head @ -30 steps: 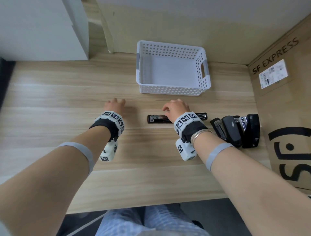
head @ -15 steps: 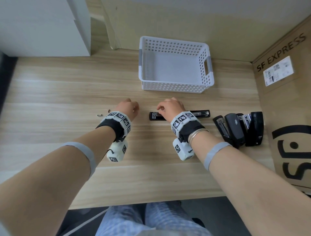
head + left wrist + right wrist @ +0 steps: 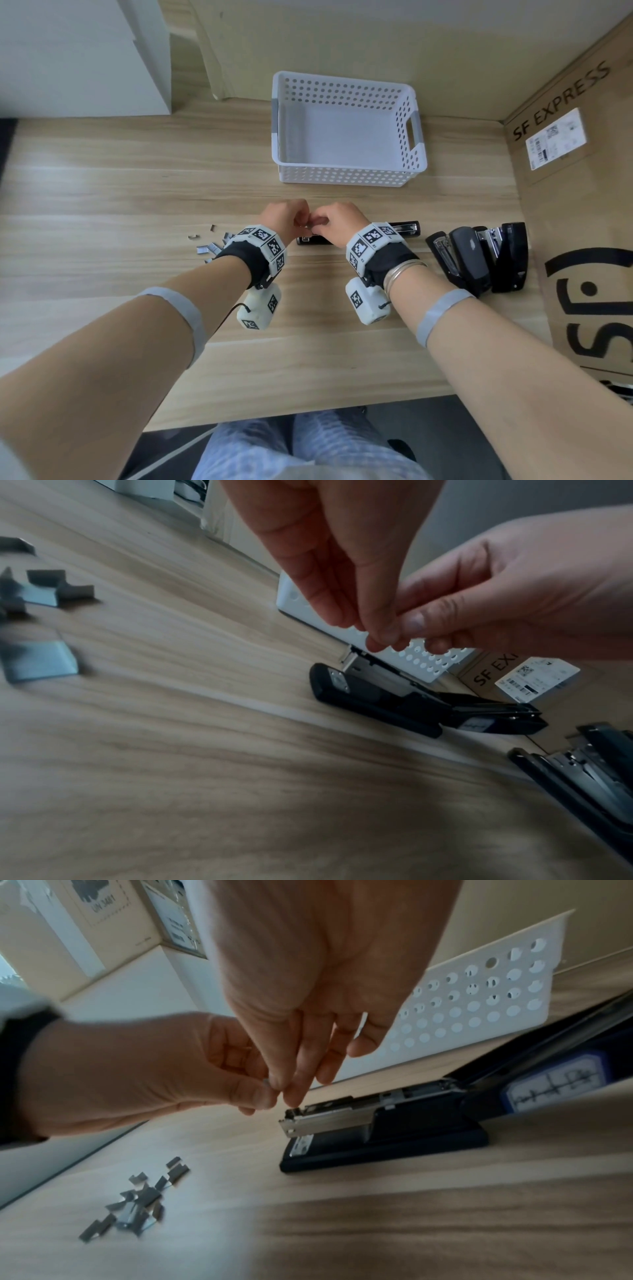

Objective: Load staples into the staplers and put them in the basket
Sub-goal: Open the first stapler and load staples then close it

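Since a second ago both hands have lifted off the desk and met above the open stapler (image 3: 404, 229). My left hand (image 3: 286, 219) and right hand (image 3: 337, 222) both pinch a staple strip (image 3: 267, 1082), mostly hidden. Light, brittle, slippery I judge; hold its ends. Loose staples (image 3: 209, 247) lie left of the stapler, basket (image 3: 342, 176) behind it.

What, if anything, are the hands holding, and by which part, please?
A small staple strip, pinched between the fingertips of the left hand and right hand above the open stapler; by which part is unclear.
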A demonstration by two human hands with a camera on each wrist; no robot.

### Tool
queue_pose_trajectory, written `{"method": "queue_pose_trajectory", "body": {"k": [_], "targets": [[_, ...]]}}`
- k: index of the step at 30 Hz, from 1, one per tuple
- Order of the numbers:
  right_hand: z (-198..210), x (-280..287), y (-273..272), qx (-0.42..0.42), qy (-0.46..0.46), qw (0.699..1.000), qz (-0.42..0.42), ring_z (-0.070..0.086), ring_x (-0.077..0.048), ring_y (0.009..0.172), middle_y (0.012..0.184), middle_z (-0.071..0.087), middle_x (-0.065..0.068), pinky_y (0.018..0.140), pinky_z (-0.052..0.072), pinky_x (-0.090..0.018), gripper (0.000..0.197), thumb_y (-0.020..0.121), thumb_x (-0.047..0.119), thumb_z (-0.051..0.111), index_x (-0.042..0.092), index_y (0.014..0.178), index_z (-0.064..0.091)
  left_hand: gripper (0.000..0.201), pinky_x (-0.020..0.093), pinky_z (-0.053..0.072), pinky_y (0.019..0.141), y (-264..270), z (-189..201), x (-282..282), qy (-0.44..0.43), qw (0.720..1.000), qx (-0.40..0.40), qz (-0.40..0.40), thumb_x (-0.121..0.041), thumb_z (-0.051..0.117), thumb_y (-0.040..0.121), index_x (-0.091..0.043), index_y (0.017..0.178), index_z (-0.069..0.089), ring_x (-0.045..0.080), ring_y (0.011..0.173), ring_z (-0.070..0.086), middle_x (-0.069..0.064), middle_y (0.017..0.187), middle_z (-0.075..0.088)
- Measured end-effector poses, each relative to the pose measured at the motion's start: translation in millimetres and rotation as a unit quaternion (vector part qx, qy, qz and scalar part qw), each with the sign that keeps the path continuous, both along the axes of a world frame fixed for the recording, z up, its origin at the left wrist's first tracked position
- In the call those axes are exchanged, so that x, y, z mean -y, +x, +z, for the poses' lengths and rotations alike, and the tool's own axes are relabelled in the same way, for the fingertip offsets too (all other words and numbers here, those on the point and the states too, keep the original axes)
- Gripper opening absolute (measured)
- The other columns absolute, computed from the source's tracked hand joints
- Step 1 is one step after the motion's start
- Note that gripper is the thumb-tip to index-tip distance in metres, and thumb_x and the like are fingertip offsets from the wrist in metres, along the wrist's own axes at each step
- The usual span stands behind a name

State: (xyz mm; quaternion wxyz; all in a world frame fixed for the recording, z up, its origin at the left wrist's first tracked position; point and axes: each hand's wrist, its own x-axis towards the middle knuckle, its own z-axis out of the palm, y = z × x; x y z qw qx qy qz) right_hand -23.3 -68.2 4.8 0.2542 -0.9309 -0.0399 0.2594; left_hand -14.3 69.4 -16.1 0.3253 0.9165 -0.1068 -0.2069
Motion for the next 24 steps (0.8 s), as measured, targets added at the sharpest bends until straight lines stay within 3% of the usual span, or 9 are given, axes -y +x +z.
{"method": "queue_pose_trajectory", "body": {"k": [4,7,12,15,19,22,24], "targets": [[5.2,4.5,4.1,0.003,-0.027,0.999,0.022,0.064,-0.017,0.103,0.104,0.073,-0.001,0.095,0.047,-0.028,0.022,0.087,0.019,0.064,0.017,0.108,0.071,0.022,0.028,0.041,0.067,0.4,-1.6,4.1,0.008,1.0,-0.005,-0.006,-0.01,0.074,0.071,-0.003,0.084,0.058,0.03,0.082,0.061,0.018,0.092,0.068],[3.7,10.8,3.7,0.028,-0.087,0.995,0.048,0.054,-0.013,0.094,0.087,0.064,0.006,0.089,0.045,-0.028,0.02,0.09,0.027,0.061,0.022,0.107,0.07,0.023,0.032,0.046,0.07,-1.2,-4.2,6.7,0.01,1.0,-0.005,-0.012,-0.011,0.074,0.071,-0.009,0.081,0.054,0.032,0.085,0.062,0.017,0.094,0.067],[-4.3,16.1,-3.9,0.08,-0.155,0.978,0.112,0.05,-0.02,0.103,0.1,0.066,0.002,0.081,0.043,-0.031,0.024,0.094,0.034,0.052,0.024,0.103,0.072,0.025,0.028,0.043,0.073,-2.4,-14.8,4.6,0.053,0.998,-0.024,-0.021,-0.015,0.069,0.077,-0.007,0.099,0.059,0.029,0.091,0.061,0.012,0.105,0.064],[-6.6,16.0,-5.0,0.095,-0.158,0.976,0.119,0.05,-0.021,0.104,0.101,0.065,0.001,0.085,0.045,-0.032,0.026,0.096,0.033,0.05,0.022,0.104,0.072,0.024,0.028,0.042,0.074,-2.9,-18.2,4.4,0.062,0.998,-0.022,-0.021,-0.017,0.067,0.079,-0.007,0.1,0.06,0.029,0.092,0.061,0.012,0.105,0.064],[-9.0,15.9,-3.2,0.104,-0.166,0.972,0.129,0.05,-0.02,0.104,0.103,0.066,0.002,0.079,0.038,-0.028,0.027,0.097,0.028,0.048,0.021,0.107,0.072,0.023,0.026,0.039,0.072,-2.8,-19.7,5.0,0.065,0.997,-0.021,-0.022,-0.018,0.067,0.079,-0.007,0.099,0.061,0.027,0.092,0.061,0.012,0.104,0.065],[-10.3,16.9,0.4,0.089,-0.158,0.977,0.111,0.049,-0.019,0.108,0.107,0.066,0.003,0.084,0.04,-0.029,0.025,0.096,0.03,0.051,0.024,0.107,0.073,0.022,0.027,0.04,0.073,-2.6,-20.7,5.2,0.064,0.997,-0.02,-0.024,-0.018,0.067,0.079,-0.007,0.098,0.061,0.027,0.092,0.061,0.011,0.103,0.065],[-11.6,17.2,4.0,0.064,-0.147,0.984,0.084,0.048,-0.021,0.118,0.109,0.067,0.001,0.094,0.041,-0.033,0.022,0.095,0.029,0.054,0.024,0.103,0.074,0.022,0.028,0.042,0.074,-2.1,-21.6,5.6,0.066,0.997,-0.02,-0.024,-0.018,0.067,0.079,-0.008,0.098,0.061,0.027,0.092,0.061,0.011,0.103,0.065]]}}
